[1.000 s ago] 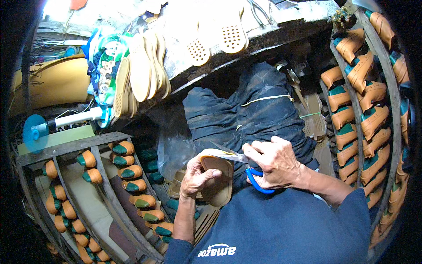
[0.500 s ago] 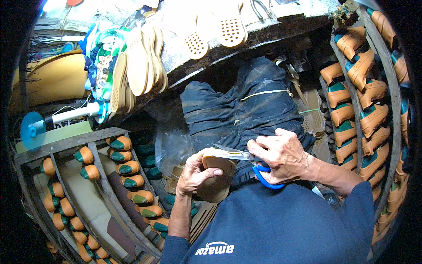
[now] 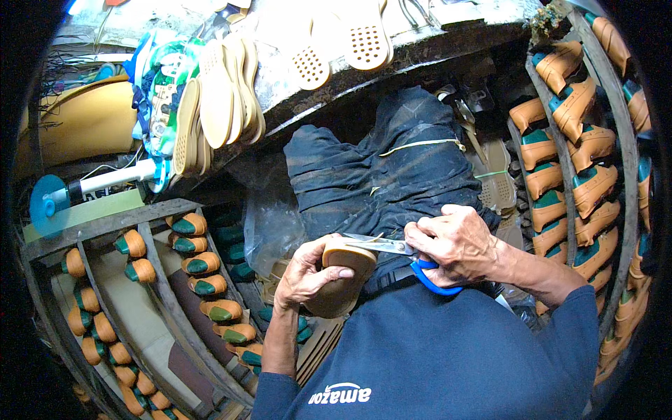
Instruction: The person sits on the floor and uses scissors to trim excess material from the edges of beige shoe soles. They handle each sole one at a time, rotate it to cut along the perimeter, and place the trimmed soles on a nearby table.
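Note:
My left hand (image 3: 311, 274) grips a tan shoe sole (image 3: 339, 288), its thumb pressed on the sole's face and the fingers behind. A pair of scissors (image 3: 385, 243) with blue handles sits in my right hand (image 3: 448, 241), the fingers curled round the loops. The metal blades point left and lie along the upper edge of the sole. Whether the blades have a strip of the edge between them is too small to tell. Both hands are above my lap, in front of my dark trousers (image 3: 392, 161).
A worktable (image 3: 308, 115) ahead carries several perforated tan soles (image 3: 367, 45), with more soles (image 3: 217, 101) stacked at its left edge. Wooden racks of orange-brown shoe uppers on green lasts stand at left (image 3: 203, 264) and right (image 3: 595, 182). A blue-bladed fan (image 3: 49, 206) is at far left.
My right hand and the scissors have shifted slightly right, and the blades have slid back along the sole's edge. The sole stays in my left hand, turned a little.

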The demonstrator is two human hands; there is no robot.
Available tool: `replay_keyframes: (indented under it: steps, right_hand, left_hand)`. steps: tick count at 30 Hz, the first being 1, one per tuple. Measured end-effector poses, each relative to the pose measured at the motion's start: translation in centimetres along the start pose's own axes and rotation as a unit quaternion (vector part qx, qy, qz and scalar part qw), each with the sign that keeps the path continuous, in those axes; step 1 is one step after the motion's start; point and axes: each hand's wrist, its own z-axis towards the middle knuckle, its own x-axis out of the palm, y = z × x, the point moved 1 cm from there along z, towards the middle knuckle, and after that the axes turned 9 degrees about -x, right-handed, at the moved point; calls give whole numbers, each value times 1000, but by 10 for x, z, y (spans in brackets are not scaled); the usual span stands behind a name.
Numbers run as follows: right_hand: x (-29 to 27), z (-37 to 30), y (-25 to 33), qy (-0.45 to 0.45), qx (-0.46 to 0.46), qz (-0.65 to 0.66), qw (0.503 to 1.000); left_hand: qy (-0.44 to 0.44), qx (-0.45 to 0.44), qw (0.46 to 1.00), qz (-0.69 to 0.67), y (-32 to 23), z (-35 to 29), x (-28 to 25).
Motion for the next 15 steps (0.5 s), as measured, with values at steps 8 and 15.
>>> replay_keyframes:
  steps: [8, 15]
  right_hand:
    - [-3, -13, -5, 37, -13, 13, 999]
    - [-5, -13, 0, 21, 30, 62, 997]
  left_hand:
    - [-2, 3, 997, 75, -3, -1, 0]
    - [19, 32, 993, 108, -5, 2, -3]
